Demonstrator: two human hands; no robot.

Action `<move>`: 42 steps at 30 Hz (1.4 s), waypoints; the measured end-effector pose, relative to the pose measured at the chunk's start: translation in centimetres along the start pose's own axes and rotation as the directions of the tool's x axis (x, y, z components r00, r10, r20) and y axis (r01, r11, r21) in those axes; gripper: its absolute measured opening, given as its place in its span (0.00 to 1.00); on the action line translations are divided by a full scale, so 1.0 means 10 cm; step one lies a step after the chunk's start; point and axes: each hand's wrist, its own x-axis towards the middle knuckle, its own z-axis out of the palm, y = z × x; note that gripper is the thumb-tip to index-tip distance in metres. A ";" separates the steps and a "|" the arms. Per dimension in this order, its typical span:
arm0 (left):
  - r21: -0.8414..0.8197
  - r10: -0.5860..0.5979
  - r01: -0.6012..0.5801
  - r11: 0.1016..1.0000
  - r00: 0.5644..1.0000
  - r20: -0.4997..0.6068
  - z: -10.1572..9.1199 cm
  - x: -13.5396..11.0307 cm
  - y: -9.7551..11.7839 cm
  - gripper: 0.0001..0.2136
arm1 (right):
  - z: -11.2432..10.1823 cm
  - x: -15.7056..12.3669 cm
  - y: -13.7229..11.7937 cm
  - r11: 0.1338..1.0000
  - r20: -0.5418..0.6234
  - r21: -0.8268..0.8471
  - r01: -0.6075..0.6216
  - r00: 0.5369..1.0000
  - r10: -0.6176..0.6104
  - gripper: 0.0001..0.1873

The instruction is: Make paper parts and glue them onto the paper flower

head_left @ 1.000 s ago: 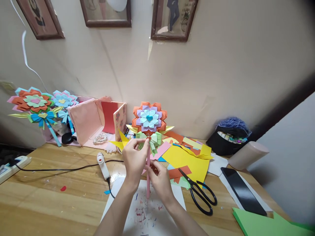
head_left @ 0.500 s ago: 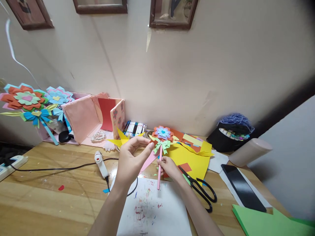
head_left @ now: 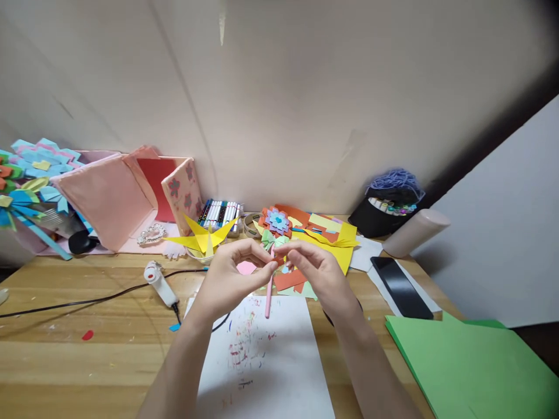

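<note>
A paper flower with an orange and lilac head (head_left: 277,221), a green bow (head_left: 269,238) and a pink stem (head_left: 268,294) is tilted away from me over the desk. My left hand (head_left: 231,278) pinches the stem just below the bow. My right hand (head_left: 318,273) meets it from the right, fingertips closed on the same spot of the stem, where a small orange bit shows. The stem's lower end hangs over a white sheet (head_left: 271,361) smeared with colour marks.
A glue gun (head_left: 159,283) with its black cord lies left of the hands. Behind are a yellow paper star (head_left: 201,238), markers (head_left: 218,212), a pink box (head_left: 113,192), coloured paper scraps (head_left: 327,233) and finished flowers (head_left: 30,174). Right: phone (head_left: 399,279), beige cylinder (head_left: 414,233), green paper (head_left: 471,361).
The flower went from upright to tilted far back and lower. My right hand climbed from the lower stem to meet the left at the bow. The view dropped towards the desk.
</note>
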 end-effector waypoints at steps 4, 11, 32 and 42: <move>0.066 -0.002 -0.001 0.998 0.999 0.045 0.04 0.03 -0.01 0.04 | 0.01 -0.04 -0.01 0.999 -0.001 0.018 -0.042 0.999 0.042 0.10; 0.066 -0.018 0.015 0.998 0.999 0.047 0.07 0.04 -0.06 0.05 | -0.02 0.00 0.03 0.995 -0.026 0.040 -0.096 0.995 0.097 0.11; 0.049 -0.061 0.058 0.997 0.995 0.074 0.04 -0.01 -0.05 0.06 | 0.01 0.00 0.04 0.996 -0.009 -0.087 0.002 1.000 -0.002 0.09; -0.337 -0.289 0.389 0.857 0.906 0.311 -0.36 -0.63 -0.36 0.15 | 0.49 -0.07 0.29 0.927 0.247 -0.040 0.372 0.903 -0.352 0.02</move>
